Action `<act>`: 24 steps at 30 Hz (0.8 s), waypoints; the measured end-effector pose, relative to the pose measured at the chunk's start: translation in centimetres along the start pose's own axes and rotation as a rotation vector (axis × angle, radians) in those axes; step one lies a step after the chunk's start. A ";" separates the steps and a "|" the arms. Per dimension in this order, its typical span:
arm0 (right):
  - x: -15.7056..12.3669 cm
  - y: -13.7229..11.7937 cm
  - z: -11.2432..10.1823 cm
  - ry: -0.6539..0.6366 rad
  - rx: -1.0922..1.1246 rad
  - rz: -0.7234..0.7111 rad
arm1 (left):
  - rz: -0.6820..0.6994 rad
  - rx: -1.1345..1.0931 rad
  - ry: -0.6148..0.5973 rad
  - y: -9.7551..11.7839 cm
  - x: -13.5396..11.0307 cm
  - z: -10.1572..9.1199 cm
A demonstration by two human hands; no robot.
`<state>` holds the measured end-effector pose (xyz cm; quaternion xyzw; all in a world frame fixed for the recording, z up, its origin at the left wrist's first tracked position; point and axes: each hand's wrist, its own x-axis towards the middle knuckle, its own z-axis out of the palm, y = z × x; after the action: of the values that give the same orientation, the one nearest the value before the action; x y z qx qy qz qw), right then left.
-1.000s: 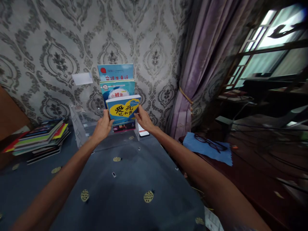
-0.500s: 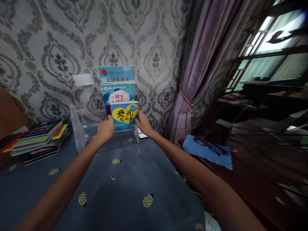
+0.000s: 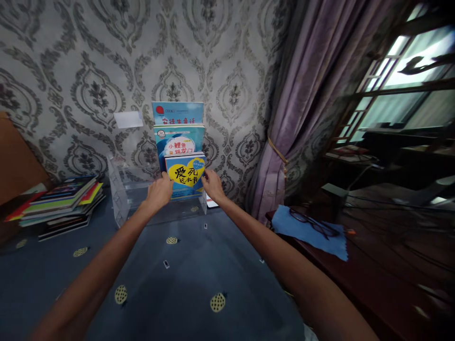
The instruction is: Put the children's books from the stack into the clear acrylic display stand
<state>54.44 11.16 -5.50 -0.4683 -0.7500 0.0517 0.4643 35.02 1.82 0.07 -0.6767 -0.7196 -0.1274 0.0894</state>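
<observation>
Between my two hands stands a small blue book (image 3: 185,173) with a yellow heart on its cover. My left hand (image 3: 160,190) is closed on its left edge, and my right hand (image 3: 212,184) pinches its right edge. Right behind it rises a taller blue picture book (image 3: 180,138) with a white oval title. A light-blue book (image 3: 179,112) with red lettering shows above that one at the back. All three are upright in a clear acrylic stand (image 3: 137,193) on the table. The lower parts of the rear books are hidden.
On the left lies a stack of books and magazines (image 3: 64,201). The table has a dark blue cloth (image 3: 188,274) with pineapple prints. At right, glasses (image 3: 313,221) rest on a light-blue cloth (image 3: 302,232) beside a purple curtain (image 3: 280,137). Patterned wallpaper is behind the stand.
The view has shifted slightly, so the scene sits a little further right and lower. Both hands keep hold of the heart-covered book, which seems slightly lower against the book behind.
</observation>
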 end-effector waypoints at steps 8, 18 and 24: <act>-0.1 0.1 0.9 0.039 -0.031 0.064 | 0.037 -0.014 0.010 -0.4 0.7 -0.2; -0.9 0.0 0.7 0.030 0.009 0.062 | 0.016 -0.049 -0.011 -0.8 0.0 0.1; -3.6 -0.3 0.8 0.049 0.134 -0.002 | 0.168 -0.125 0.091 -4.2 -3.1 1.1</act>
<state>54.13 8.60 -8.19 -0.4363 -0.7338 0.0898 0.5130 31.08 -1.05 -2.22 -0.7324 -0.6461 -0.1949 0.0900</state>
